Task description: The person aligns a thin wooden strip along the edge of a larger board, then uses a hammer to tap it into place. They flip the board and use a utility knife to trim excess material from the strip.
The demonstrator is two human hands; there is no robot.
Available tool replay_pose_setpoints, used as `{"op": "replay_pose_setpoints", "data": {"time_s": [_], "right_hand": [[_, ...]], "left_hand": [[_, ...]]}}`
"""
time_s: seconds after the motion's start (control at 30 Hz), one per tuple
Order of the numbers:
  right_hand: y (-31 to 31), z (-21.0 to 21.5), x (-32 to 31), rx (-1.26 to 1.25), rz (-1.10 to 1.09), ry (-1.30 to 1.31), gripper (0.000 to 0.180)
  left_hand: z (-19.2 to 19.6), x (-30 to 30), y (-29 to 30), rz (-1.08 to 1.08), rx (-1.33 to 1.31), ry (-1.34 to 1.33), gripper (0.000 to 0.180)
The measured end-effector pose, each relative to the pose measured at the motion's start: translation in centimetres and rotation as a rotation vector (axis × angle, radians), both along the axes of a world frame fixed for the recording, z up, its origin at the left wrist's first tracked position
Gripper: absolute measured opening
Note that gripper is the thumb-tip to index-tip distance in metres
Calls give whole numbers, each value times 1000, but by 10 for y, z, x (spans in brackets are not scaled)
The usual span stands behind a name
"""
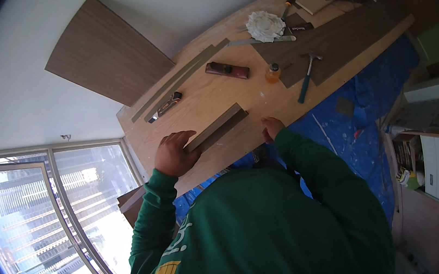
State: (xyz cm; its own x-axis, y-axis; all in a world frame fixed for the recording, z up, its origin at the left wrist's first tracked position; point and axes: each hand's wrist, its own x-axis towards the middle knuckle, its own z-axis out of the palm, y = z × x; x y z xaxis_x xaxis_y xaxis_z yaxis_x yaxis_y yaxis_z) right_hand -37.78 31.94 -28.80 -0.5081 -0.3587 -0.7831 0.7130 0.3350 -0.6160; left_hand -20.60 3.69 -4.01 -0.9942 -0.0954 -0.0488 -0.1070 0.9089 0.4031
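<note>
Green sleeves reach to the board (210,103), where the left hand (172,153) curls its fingers on the near end of a strip (218,127) to steady it, and the right hand (271,128) rests beside it, fingers bent.

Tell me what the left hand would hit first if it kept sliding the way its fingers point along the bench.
The left hand already touches the near end of the short wood strip. Straight on it would run along that strip; beyond it, roughly in line, lies the hammer, though depth is hard to judge here.
</note>
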Motion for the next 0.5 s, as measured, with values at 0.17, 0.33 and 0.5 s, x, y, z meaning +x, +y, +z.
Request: {"op": "replay_pose_setpoints", "data": {"time_s": [0.17,0.33,0.5], "right_hand": [[68,-96,30,129,306,122,31],[88,-158,46,177,474,408,29],[79,-153,41,261,393,410,24]], "left_hand": [[1,-2,-1,19,49,-57,44],[5,-2,0,13,63,-104,42],[7,-3,0,-32,58,-66,40]]}}
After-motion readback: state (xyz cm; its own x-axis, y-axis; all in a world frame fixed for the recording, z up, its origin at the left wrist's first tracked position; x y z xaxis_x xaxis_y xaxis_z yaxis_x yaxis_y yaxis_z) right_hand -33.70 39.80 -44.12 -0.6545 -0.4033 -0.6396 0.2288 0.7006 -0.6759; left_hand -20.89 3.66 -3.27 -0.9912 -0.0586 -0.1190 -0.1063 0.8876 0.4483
